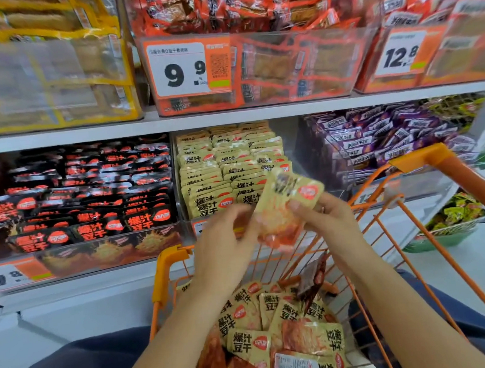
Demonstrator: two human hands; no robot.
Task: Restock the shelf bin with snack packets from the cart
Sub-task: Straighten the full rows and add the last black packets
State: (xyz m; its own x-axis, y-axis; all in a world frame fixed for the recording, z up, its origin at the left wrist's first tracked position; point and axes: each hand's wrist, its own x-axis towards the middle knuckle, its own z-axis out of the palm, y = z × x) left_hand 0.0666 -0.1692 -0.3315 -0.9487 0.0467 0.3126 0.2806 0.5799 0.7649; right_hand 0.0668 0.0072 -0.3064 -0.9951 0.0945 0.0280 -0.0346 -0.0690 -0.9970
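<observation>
Both hands up over the orange cart (430, 227): our right hand (329, 220) pinches a small stack of beige snack packets (288, 206), and our left hand (225, 243) curls onto its lower edge. The stack hovers just before the beige-packet shelf bin (206, 186), more packets (276, 332) heaped in the cart below.

I read "9.9" in big black digits on the white price tag (178, 69) clipped to the clear upper-shelf bin, with a QR code on its orange edge. The tag to its right (400, 53) says "12.8". Down on the lower shelf edge, a blurred tag at far left (3, 278) shows "17.8". The cream packets in the shelf bin (212, 206) carry "爆汁豆干", and I see the same characters on the black packets (139, 221) beside them and the cart's packets (243, 343).
</observation>
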